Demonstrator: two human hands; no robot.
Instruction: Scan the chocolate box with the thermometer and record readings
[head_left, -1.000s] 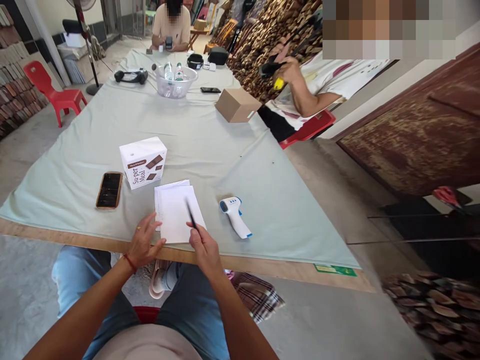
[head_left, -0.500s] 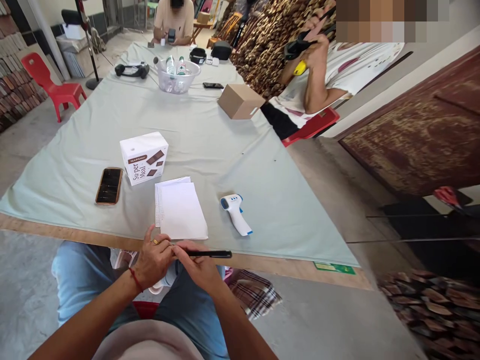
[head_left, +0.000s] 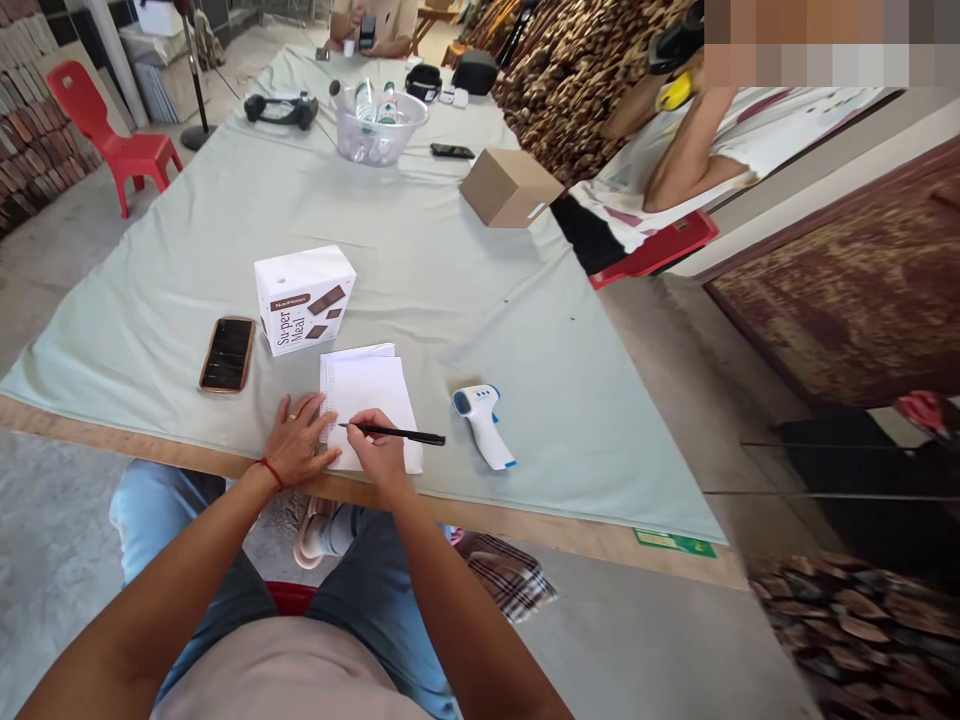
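At paper (head_left: pixel 375 385), left hand (head_left: pixel 298 442) spread, right hand (head_left: pixel 381 455) pinching pen (head_left: pixel 412 435).

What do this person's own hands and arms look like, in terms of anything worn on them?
The left hand is ungloved, with a gold-coloured ring on one finger and a thin red bracelet around the wrist. The right hand is ungloved too, with no ring or bracelet visible. No sleeve shows on either forearm.

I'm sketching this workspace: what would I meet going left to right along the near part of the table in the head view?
Phone, left hand, right hand holding the black pen, white thermometer gun, green label. Left out for overlap: paper, white box.
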